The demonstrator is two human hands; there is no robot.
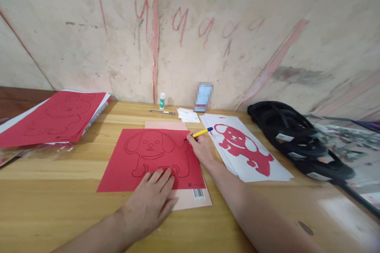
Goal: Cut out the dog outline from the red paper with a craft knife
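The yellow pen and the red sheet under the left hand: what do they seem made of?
Yellow pen: probably smooth plastic, given its even, solid colouring, though its shine is unclear. Red sheet: likely matte paper or thin card, since it lies flat and shows no glare.

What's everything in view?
dog sheet: 1, red, centre
barcoded sheet: 1, pink, beneath
pen: 1, yellow-blue, right grip
dog cutout: 1, red, right
backing sheets: several, white, beneath
rabbit sheet: 1, red, left
left papers: several, white, beneath
plastic wrap: unclear, clear, left
glue stick: 1, green-white, back
slim tool: 1, silver, back
paper slips: several, white, back
phone: 1, bluish, back
black items: unclear, black, right
clutter: unclear, grey, right
wall: 1, whitish, back
table: 1, brown, below
left grip: 1, bare, on dog sheet
right grip: 1, bare, on pen
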